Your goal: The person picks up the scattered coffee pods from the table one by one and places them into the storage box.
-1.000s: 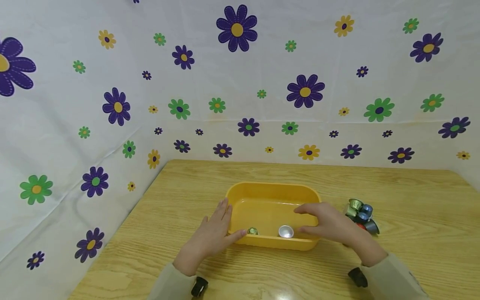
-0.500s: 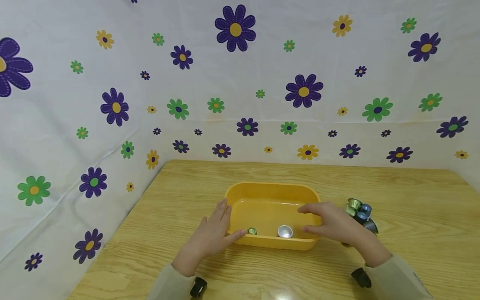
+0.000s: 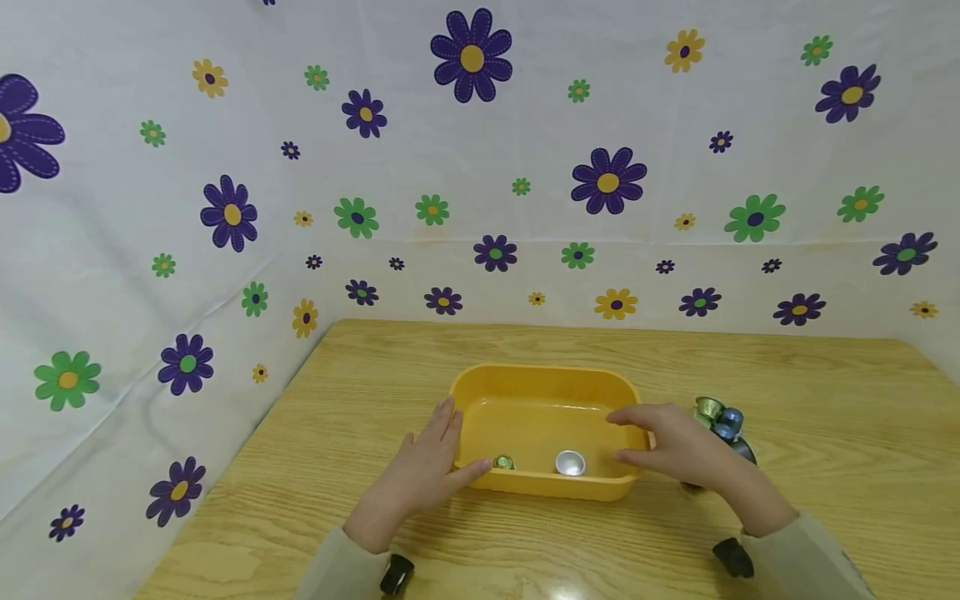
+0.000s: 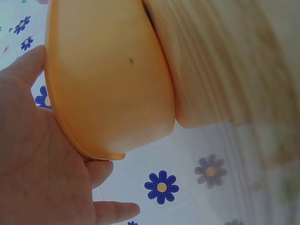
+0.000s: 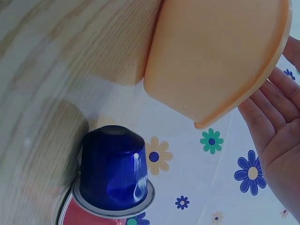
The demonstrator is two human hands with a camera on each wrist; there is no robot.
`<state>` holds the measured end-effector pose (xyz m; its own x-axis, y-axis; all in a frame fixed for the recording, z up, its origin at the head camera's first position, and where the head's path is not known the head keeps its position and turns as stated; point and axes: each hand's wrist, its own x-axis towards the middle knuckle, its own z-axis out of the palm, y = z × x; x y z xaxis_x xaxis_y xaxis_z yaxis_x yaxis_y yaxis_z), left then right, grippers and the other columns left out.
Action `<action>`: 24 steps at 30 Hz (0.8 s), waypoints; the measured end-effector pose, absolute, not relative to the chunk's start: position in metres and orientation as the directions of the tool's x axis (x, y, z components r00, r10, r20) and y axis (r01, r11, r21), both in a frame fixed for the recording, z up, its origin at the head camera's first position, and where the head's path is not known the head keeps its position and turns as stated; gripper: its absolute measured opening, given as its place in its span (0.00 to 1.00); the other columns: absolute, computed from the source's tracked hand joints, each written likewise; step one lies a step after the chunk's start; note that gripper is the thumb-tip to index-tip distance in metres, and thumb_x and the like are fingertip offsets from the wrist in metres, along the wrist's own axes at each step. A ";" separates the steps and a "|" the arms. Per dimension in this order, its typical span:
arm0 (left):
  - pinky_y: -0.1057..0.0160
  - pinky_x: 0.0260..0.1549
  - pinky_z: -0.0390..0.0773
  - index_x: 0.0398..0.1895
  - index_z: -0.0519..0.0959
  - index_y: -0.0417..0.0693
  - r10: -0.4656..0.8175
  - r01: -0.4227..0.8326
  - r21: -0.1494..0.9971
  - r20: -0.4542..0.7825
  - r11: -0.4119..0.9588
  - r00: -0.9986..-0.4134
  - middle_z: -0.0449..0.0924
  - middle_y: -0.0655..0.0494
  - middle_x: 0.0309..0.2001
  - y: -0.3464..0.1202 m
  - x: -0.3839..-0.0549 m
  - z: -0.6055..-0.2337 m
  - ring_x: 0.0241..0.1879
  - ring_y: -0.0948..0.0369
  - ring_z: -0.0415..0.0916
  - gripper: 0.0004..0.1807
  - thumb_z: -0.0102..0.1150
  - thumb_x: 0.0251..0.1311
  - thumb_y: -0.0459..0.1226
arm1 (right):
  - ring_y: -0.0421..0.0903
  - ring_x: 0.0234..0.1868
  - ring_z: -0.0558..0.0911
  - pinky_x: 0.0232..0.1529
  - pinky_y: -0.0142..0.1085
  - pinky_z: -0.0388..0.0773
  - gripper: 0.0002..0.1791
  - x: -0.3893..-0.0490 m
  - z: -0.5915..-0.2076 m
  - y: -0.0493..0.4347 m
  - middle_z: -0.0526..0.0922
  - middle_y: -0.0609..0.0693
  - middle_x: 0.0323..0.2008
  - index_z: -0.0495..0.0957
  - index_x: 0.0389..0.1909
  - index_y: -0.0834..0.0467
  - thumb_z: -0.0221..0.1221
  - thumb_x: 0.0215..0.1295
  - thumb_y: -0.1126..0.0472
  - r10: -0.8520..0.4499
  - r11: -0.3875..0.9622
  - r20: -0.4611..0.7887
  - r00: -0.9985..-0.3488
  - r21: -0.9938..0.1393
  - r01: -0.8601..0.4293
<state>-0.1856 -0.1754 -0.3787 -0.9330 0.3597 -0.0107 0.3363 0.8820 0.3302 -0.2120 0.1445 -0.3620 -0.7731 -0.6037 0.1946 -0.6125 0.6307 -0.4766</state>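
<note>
A yellow plastic tub stands on the wooden table. Along its near wall lie a green-gold coffee capsule and a silver one with its round face up. My left hand rests on the tub's left rim, fingers extended and thumb over the near corner. Over the right rim is my right hand, thumb and fingers spread apart with nothing between them. Beyond it, partly hidden by the hand, sits a cluster of coffee capsules. A dark blue capsule shows close up in the right wrist view, above a red one.
The wooden table reaches back to a white flower-printed cloth, which also hangs along the left side. Each wrist bears a black strap piece, one at the left and one at the right.
My right hand has drawn a little to the right, from over the tub's inside toward its right rim, covering more of the capsule cluster. The left hand and both capsules in the tub stay put.
</note>
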 end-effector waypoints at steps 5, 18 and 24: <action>0.38 0.53 0.49 0.66 0.48 0.33 0.364 0.340 0.331 -0.011 0.880 -0.931 0.35 0.43 0.68 -0.175 -0.186 -0.379 0.66 0.52 0.34 0.48 0.37 0.56 0.64 | 0.52 0.42 0.77 0.41 0.44 0.74 0.21 -0.212 -0.362 0.148 0.78 0.57 0.43 0.75 0.46 0.66 0.62 0.53 0.58 -0.596 0.638 0.201 -0.777 -0.469 -0.611; 0.38 0.53 0.49 0.66 0.48 0.33 0.362 0.338 0.335 -0.010 0.879 -0.932 0.35 0.43 0.68 -0.175 -0.187 -0.380 0.66 0.52 0.34 0.47 0.38 0.57 0.63 | 0.52 0.42 0.77 0.41 0.43 0.74 0.21 -0.213 -0.364 0.155 0.79 0.57 0.42 0.75 0.45 0.66 0.63 0.52 0.59 -0.603 0.623 0.231 -0.763 -0.462 -0.632; 0.37 0.53 0.49 0.66 0.48 0.33 0.362 0.340 0.329 -0.006 0.881 -0.932 0.35 0.43 0.68 -0.176 -0.187 -0.381 0.66 0.52 0.34 0.48 0.38 0.56 0.63 | 0.53 0.43 0.77 0.42 0.45 0.73 0.21 -0.213 -0.363 0.157 0.79 0.58 0.42 0.75 0.45 0.66 0.63 0.52 0.59 -0.600 0.622 0.222 -0.768 -0.475 -0.623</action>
